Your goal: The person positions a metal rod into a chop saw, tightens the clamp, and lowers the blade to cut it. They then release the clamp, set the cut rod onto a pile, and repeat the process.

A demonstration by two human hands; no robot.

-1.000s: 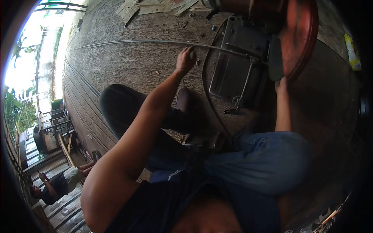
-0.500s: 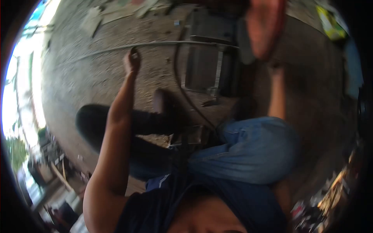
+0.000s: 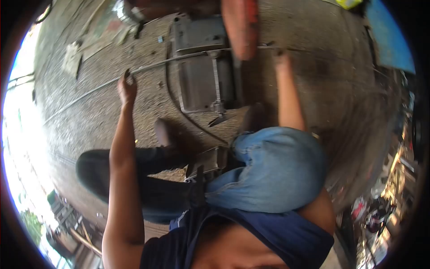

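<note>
A long thin metal rod [image 3: 152,66] runs across the bed of a cut-off saw [image 3: 197,85] on the floor in front of me. My left hand [image 3: 127,88] is closed around the rod on the left, well out from the saw. On the other side, my right hand [image 3: 281,62] is closed at the rod's right part, just past the red blade guard [image 3: 240,29]. A threaded clamp screw [image 3: 216,76] with a small handle lies along the saw bed, below the rod. The guard hangs above the rod and hides part of the blade.
A dark cable [image 3: 174,96] curves from the saw toward my seat. My shoes and bent knees [image 3: 280,170] are close to the saw base. Flat scraps [image 3: 71,58] lie at the upper left, a blue sheet [image 3: 389,38] at the upper right, and clutter [image 3: 380,210] at the lower right.
My view has swung right, so the saw appears farther left. The rod's left side has tilted nearer to me with my left hand. My right hand has moved forward, level with the rod.
</note>
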